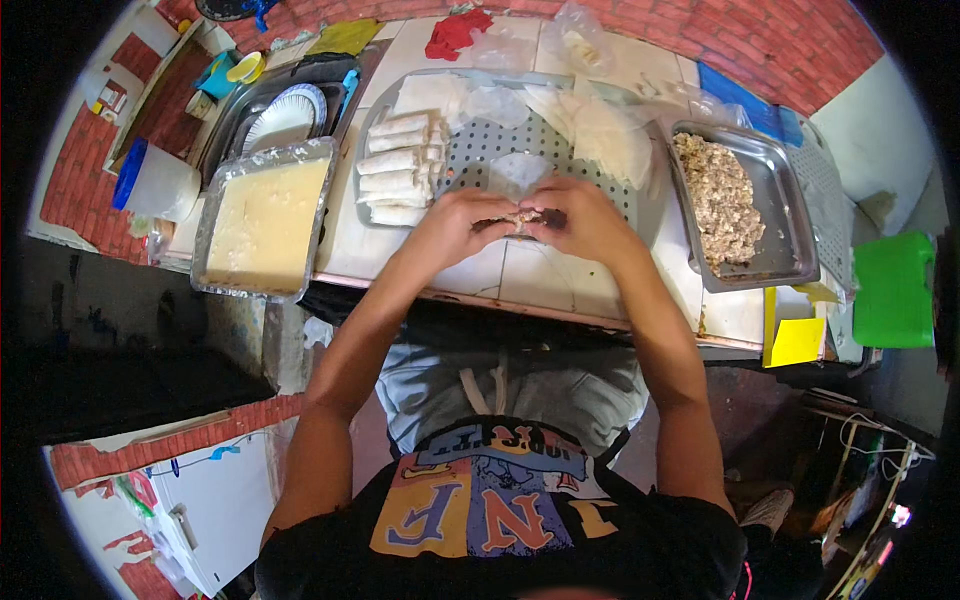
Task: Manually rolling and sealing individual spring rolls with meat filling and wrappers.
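Between the fingertips of my left hand (471,221) and my right hand (574,214) is a small lump of ground filling (523,218), partly hidden by the fingers. Just beyond the fingers, a thin pale wrapper (517,171) lies flat on a grey perforated tray (491,139). Rolled, uncooked spring rolls (394,169) are stacked on the tray's left side. Loose wrapper sheets (611,139) fan out at its right, with more along the far edge. To the right, a steel pan (784,217) holds a heap of the ground filling (720,199).
At left stands a rectangular container of pale yellow mixture (262,221), in front of paper plates (289,116) and beside a blue-lidded tub (157,180). Plastic bags (577,41) and a red cloth (457,34) lie at the back. A green plastic case (892,289) is far right.
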The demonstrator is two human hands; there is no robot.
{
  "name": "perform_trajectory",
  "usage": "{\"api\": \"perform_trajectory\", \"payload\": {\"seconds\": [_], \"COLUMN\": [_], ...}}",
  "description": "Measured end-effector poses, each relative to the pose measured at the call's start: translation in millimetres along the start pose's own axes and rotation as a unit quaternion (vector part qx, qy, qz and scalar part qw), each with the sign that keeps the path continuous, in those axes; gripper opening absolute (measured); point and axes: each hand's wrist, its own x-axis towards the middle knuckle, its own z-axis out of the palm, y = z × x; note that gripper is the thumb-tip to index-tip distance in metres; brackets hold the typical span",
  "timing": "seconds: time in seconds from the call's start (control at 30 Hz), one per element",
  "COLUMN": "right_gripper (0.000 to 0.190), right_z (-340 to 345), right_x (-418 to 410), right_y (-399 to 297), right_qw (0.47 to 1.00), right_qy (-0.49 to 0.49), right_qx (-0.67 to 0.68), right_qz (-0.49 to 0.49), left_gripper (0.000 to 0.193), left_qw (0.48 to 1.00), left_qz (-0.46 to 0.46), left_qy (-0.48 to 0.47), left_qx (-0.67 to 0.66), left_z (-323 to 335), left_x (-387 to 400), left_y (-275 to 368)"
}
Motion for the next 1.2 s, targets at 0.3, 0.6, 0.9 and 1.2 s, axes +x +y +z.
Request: {"api": "perform_trajectory", "payload": {"seconds": [0.3,0.6,0.9,1.2], "right_gripper": [0.031,0.032,0.029,0.031], "right_z": [1.5,0.4,-2.6,1.4], "right_x": [-1.0,-1.0,-1.0,1.4], "right_y": [6.5,4.6,4.6,-9.2], "right_qw": [1.0,1.0,1.0,0.999], "right_qy": [0.009,0.0,-0.008,0.005], "right_qx": [-0.01,0.005,0.002,-0.05], "right_qz": [-0.017,-0.005,0.0,-0.002], "left_gripper": [0.025,0.031,0.031,0.032], "left_qw": [0.999,1.0,0.998,0.999], "left_qz": [-0.035,-0.029,-0.002,-0.006], "left_qy": [-0.007,0.001,-0.066,-0.02], "left_qx": [-0.017,-0.004,0.008,0.038], "left_z": [-8.5,-7.0,-10.6,1.1], "left_x": [-2.4,-9.7,-0.5,-0.2], "left_y": [-1.0,-2.3,-4.4,-3.2]}}
